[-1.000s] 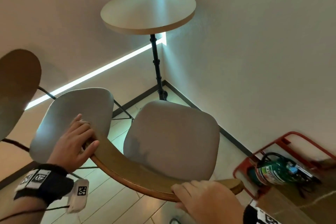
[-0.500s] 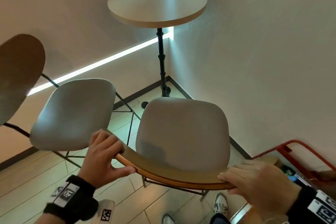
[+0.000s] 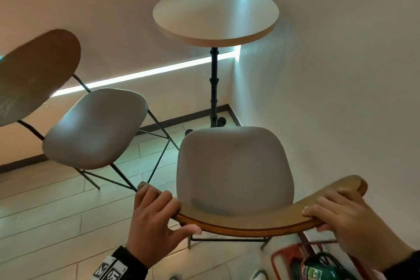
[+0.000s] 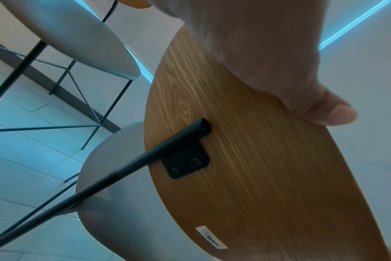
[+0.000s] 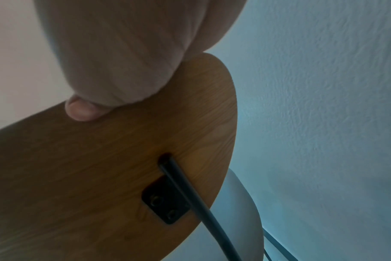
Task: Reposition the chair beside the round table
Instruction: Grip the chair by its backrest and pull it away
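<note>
A chair with a grey padded seat (image 3: 234,168) and a curved wooden backrest (image 3: 250,223) stands in front of me, facing the round table (image 3: 216,15) in the corner. My left hand (image 3: 156,218) grips the backrest's left end, fingers over the top edge and thumb underneath. My right hand (image 3: 341,216) grips the right end the same way. In the left wrist view my thumb (image 4: 324,113) presses the wooden back (image 4: 257,159) above a black bracket. The right wrist view shows my thumb (image 5: 83,109) on the wooden back (image 5: 101,167).
A second chair, with a grey seat (image 3: 95,127) and a wooden back (image 3: 34,75), stands to the left on thin black legs. A wall (image 3: 341,75) runs close along the right. A red rack with a green extinguisher (image 3: 318,266) sits at my lower right.
The chair has swung round and shifted right, now squarely facing the table and clear of the second chair. Both hands kept their hold on the backrest.
</note>
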Available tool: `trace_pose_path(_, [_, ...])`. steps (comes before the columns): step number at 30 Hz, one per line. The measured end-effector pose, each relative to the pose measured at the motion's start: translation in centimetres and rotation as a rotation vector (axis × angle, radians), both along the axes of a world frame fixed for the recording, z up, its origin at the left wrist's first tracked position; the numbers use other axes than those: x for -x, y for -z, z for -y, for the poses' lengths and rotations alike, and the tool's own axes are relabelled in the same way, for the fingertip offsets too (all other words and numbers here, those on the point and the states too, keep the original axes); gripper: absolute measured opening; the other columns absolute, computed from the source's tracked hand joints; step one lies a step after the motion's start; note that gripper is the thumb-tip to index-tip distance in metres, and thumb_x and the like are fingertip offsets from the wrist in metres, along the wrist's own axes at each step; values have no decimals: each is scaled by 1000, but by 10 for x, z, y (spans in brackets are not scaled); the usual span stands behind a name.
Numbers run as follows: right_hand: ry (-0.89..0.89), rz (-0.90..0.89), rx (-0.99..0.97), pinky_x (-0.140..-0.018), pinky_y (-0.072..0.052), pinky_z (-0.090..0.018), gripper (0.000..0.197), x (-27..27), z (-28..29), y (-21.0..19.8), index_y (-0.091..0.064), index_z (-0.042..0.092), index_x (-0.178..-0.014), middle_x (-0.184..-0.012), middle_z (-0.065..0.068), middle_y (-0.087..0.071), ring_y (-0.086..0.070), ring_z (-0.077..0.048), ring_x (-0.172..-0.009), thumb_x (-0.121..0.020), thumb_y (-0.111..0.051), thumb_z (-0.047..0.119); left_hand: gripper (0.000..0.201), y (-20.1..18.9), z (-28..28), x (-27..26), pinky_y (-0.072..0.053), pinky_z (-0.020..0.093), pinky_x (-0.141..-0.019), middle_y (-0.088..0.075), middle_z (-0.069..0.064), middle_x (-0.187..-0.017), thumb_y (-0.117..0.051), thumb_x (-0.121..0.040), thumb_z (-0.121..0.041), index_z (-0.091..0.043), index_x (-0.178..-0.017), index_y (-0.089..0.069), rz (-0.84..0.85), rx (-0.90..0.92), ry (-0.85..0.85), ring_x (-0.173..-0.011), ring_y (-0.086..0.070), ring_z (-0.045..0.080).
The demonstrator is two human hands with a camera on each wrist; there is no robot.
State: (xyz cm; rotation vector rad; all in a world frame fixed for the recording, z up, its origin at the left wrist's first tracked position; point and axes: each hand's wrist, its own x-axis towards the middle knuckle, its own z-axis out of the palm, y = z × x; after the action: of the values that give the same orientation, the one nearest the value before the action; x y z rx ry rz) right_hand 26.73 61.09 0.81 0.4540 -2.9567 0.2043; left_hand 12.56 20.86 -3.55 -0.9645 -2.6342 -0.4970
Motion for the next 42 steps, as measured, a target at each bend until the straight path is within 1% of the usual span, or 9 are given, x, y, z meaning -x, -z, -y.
trace_pose_path(2, [-2,-8,-18,-91,-30,-28,15,7,-32,5,-60,36,-102,-93,19,-67,-52,-8,-95,-92,-49,35,66,2,-28,-10,-34,34,-85,-57,-6,-69,-50,-73,-86,-21,-64,-60,-15,-2,-59,-71,-52,22])
trace_pose_path(4, [-5,-3,-42,-94,-30,-30,30,16,-60,10,-61,35,-101,-95,18,-66,-51,-9,-96,-78,-67,18,67,2,-50,-15,-34,36,-83,-56,-5,-67,-51,-73,-85,-20,-62,-58,-37,-11,-106,-70,-51,23])
trace_pose_path(5, [-9,-2,-48,-95,-31,-31,35,21,-73,11,-61,34,-102,-96,17,-65,-50,-10,-96,-76,-68,13,67,1,-61,-16,-36,37,-82,-55,-5,-66,-51,-73,-85,-20,-61,-58,-48,-15,-122,-69,-51,23])
trace_pose_path(10, [-41,-39,-14,-94,-36,-34,25,54,-119,17,-57,33,-104,-96,13,-64,-49,-14,-94,-86,-43,21,65,0,-106,-16,-36,40,-76,-53,-5,-64,-55,-72,-83,-19,-60,-56,-97,-16,-187,-66,-48,23])
trace_pose_path(16, [-69,-50,-13,-96,-33,-32,26,94,-148,21,-65,29,-98,-94,12,-64,-55,-19,-92,-88,-42,22,63,-2,-132,1,-35,39,-75,-52,-6,-64,-52,-76,-82,-21,-61,-55,-101,-21,-235,-68,-45,20])
trace_pose_path(22, [-100,-71,34,-91,-33,-30,25,125,-155,25,-65,30,-94,-90,13,-62,-56,-19,-87,-89,-43,21,62,0,-139,27,-32,35,-77,-51,-6,-66,-49,-77,-81,-22,-63,-55,-82,-35,-261,-70,-43,18])
trace_pose_path(29, [-94,-129,27,-88,-25,-29,30,147,-151,31,-64,29,-90,-84,13,-57,-51,-18,-81,-81,-52,3,57,-6,-135,54,-29,31,-81,-47,-10,-69,-50,-77,-81,-25,-68,-52,-32,-36,-266,-76,-39,15])
trace_pose_path(35, [-100,-159,36,-88,-25,-29,27,163,-164,29,-66,28,-90,-81,13,-58,-47,-15,-81,-85,-46,11,57,-10,-150,65,-34,34,-82,-39,-13,-74,-47,-79,-81,-26,-69,-49,-45,-43,-270,-77,-37,15])
trace_pose_path(42, [-30,-79,4,-86,-28,-26,28,160,-183,16,-66,30,-93,-84,14,-55,-45,-15,-82,-86,-41,18,57,-14,-178,68,-40,40,-85,-43,-13,-75,-42,-81,-84,-28,-70,-48,20,-20,-281,-80,-40,15])
